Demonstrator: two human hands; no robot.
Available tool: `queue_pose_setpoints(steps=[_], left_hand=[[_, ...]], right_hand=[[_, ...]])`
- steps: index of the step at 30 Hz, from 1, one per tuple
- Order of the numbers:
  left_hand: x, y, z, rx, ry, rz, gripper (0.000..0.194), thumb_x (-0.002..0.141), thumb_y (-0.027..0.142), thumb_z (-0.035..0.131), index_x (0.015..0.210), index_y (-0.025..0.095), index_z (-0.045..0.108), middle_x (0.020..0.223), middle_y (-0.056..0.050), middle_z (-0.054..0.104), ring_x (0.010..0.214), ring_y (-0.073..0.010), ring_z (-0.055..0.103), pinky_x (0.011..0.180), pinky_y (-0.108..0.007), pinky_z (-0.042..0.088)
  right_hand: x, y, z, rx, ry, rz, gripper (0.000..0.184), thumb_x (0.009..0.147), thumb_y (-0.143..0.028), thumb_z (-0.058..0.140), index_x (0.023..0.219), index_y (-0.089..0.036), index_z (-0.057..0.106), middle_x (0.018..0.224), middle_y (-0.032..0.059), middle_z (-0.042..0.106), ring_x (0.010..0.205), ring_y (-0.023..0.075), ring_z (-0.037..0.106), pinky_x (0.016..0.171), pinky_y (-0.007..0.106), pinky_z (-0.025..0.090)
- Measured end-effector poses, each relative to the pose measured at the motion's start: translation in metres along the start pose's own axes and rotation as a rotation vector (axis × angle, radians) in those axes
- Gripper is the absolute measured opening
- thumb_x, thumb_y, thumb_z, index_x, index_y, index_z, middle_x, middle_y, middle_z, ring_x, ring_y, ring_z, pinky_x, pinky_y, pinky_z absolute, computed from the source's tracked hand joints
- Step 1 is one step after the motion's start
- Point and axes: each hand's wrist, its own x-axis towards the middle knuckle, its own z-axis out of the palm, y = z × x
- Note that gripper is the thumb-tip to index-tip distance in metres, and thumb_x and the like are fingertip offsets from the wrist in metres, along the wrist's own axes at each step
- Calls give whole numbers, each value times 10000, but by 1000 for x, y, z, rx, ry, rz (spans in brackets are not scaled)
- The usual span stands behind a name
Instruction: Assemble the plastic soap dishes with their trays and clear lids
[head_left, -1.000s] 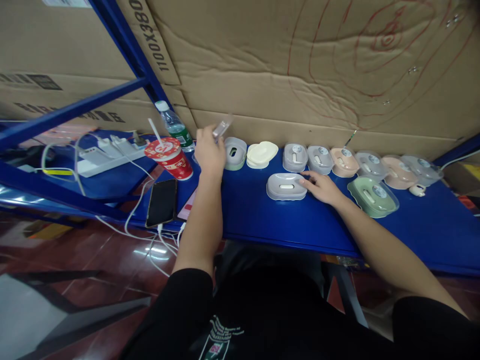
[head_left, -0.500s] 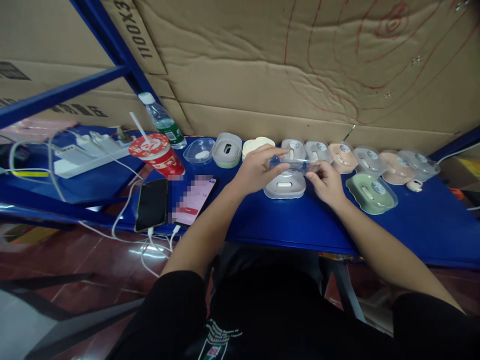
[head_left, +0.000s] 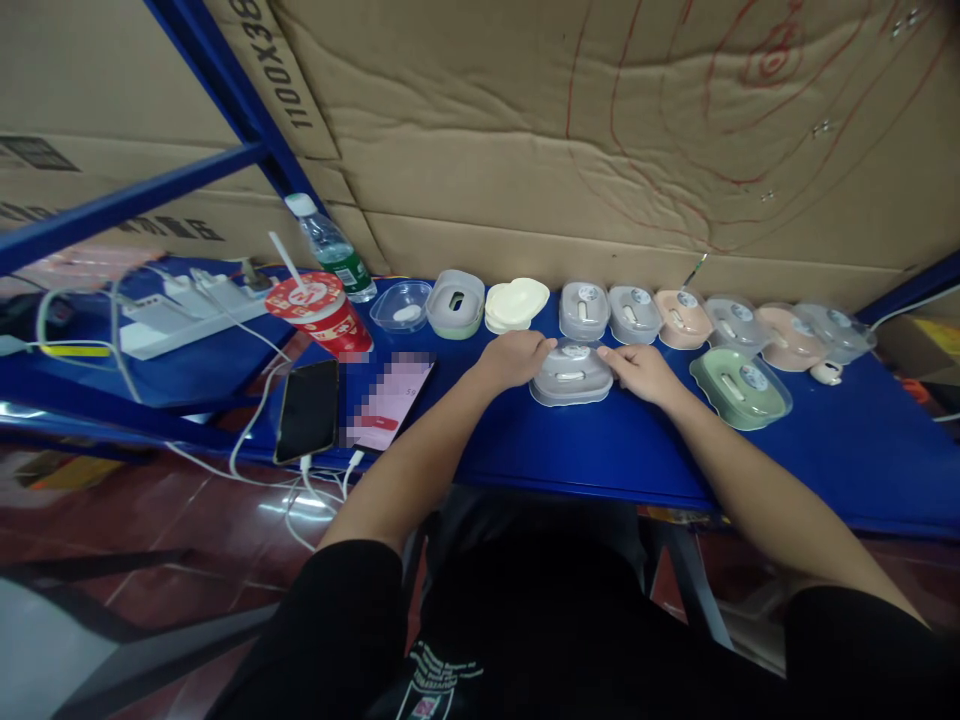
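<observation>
On the blue table in front of me sits a grey plastic box with a clear domed lid (head_left: 571, 378) over it; a round sticker shows on the lid. My left hand (head_left: 516, 359) grips the lid's left edge, fingers curled and thumb along the rim. At the opposite edge my right hand (head_left: 642, 372) holds the lid the same way. Behind them stand a grey lidded box (head_left: 584, 311), another grey one (head_left: 634, 315) and a peach one (head_left: 683, 319). A green lidded box (head_left: 741, 388) lies to the right of my right hand.
Further left are a cream stack (head_left: 516, 305), a grey-green box (head_left: 455, 305) and a loose clear lid (head_left: 400, 306). A red cup (head_left: 322, 315) with a straw, a water bottle (head_left: 335, 252), a black phone (head_left: 307, 411) and a lit phone (head_left: 394, 400) stand or lie beyond. Cardboard (head_left: 480, 150) walls the back.
Both hands have come down with the clear lid, which was held in the air above the grey box and now sits over it. The cream stack is uncovered from behind my left hand.
</observation>
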Motion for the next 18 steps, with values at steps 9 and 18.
queue_pose_setpoints(steps=[9, 18], left_hand=[[3, -9, -7, -145, 6, 173, 387, 1060, 340, 413, 1120, 201, 769, 1229, -101, 796, 1153, -247, 724, 1024, -393, 541], [1, -13, -7, -167, -90, 221, 449, 1054, 395, 400, 1264, 185, 736, 1298, -122, 775, 1199, -269, 715, 1017, -403, 540]], right_hand=[[-9, 6, -18, -114, -183, -302, 771, 692, -893, 772, 550, -232, 400, 519, -58, 412, 540, 106, 346, 538, 293, 254], [-10, 7, -22, -331, -167, -416, 687, 915, -781, 617, 568, -238, 382, 545, -31, 457, 540, 125, 351, 591, 331, 255]])
